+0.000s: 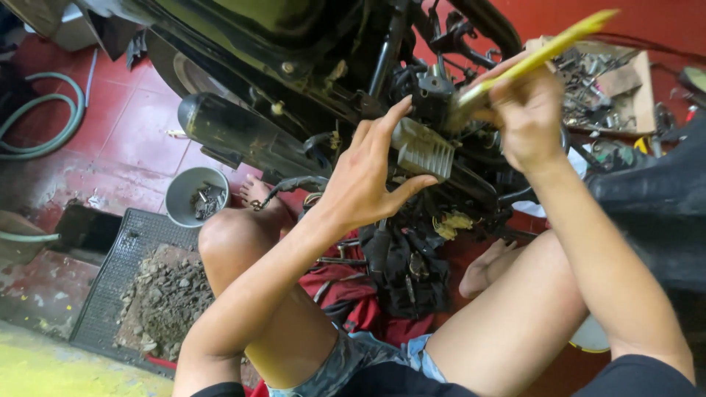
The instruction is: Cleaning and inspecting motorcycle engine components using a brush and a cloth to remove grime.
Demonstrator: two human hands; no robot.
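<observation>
Gripping one yellow brush [540,53], right hand [526,117]; left hand [364,180] fingers spread on one finned engine [423,151].

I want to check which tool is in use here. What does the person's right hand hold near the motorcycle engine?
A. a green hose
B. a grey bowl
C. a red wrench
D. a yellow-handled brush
D: the right hand grips a yellow-handled brush, its head against the engine beside the finned grey part that the left hand touches; the grey bowl and green hose lie on the floor.
</observation>
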